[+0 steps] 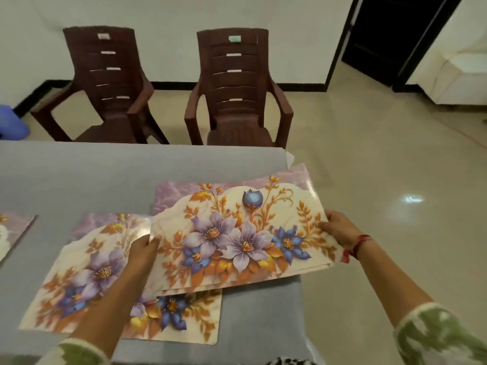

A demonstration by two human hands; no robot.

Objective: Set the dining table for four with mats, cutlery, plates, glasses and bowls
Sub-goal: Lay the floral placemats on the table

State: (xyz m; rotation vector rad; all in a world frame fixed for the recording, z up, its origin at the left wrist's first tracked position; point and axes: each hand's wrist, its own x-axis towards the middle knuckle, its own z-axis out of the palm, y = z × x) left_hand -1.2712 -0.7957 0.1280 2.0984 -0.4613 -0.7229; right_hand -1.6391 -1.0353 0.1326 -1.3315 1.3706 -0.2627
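I hold a small stack of floral place mats (237, 233) a little above the near right corner of the grey table (79, 175). My left hand (143, 250) grips the stack's left edge, thumb on top. My right hand (338, 227) grips its right edge, which juts past the table's side. Under the stack, another floral mat (87, 275) lies flat near the front edge, partly covered by my left arm. A third mat (13, 233) shows at the far left, cut off by the frame.
Two brown plastic chairs, one on the left (110, 88) and one on the right (237, 93), stand behind the table's far edge. A blue object (11, 125) sits on the floor at far left. Shiny tiled floor (395, 180) spreads to the right, with a dark doorway (390, 35) beyond.
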